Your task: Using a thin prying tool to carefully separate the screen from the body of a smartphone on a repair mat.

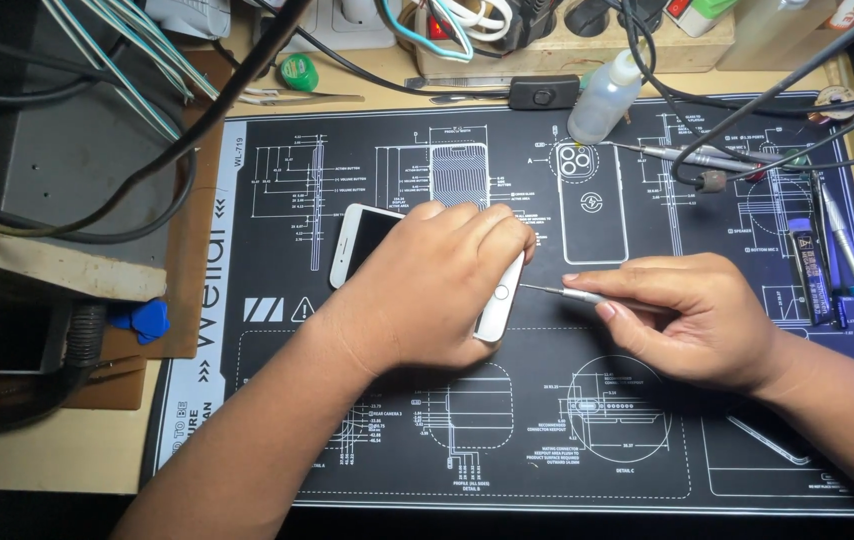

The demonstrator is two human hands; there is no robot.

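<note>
A white smartphone (367, 238) lies face up on a black repair mat (547, 420) printed with white diagrams. My left hand (437, 285) rests over most of the phone and pins it down, hiding its middle. My right hand (697, 315) grips a thin silver screwdriver (572, 294) between thumb and fingers. The screwdriver's tip touches the phone's bottom edge, close to the round home button (500, 293).
A clear squeeze bottle (604, 98) stands at the mat's far edge. Spare screwdrivers (842, 240) and tools lie at the right. Tweezers (297, 97) and a green roll sit at the back. Black cables cross overhead. A blue pick (147, 320) lies left, beside a grey box.
</note>
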